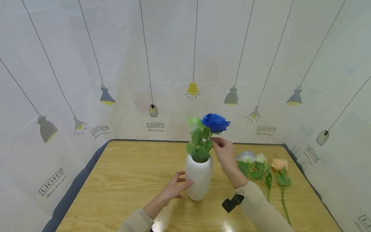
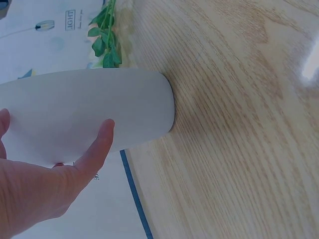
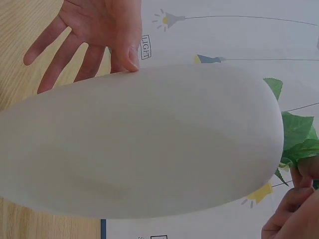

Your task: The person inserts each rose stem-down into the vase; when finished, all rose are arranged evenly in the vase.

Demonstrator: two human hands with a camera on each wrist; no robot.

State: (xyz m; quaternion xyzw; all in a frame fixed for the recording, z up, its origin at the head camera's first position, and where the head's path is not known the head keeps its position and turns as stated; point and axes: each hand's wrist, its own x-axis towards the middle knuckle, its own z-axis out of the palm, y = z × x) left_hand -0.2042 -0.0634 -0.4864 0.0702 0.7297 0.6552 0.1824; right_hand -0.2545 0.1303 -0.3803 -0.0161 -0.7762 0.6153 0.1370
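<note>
A white vase (image 1: 198, 177) stands upright on the wooden table. My left hand (image 1: 174, 188) rests against its left side, fingers spread, and the thumb (image 2: 102, 142) touches the wall. Above the rim, my right hand (image 1: 224, 153) pinches the stem of a blue rose (image 1: 215, 122) just below the bloom. Beside that bloom, a pale green flower (image 1: 195, 124) rises from the vase among green leaves (image 1: 200, 154). In the right wrist view the vase (image 3: 149, 144) hides part of the left hand (image 3: 94, 30), and the right hand (image 3: 294, 209) shows at the lower right corner.
On the right of the table (image 1: 130, 180) lie a bluish-white flower (image 1: 246, 157), a cream flower (image 1: 261, 158) and a peach rose (image 1: 279, 164) with leafy stems. A pale curtain (image 1: 171, 48) printed with lamps surrounds the table's back and sides.
</note>
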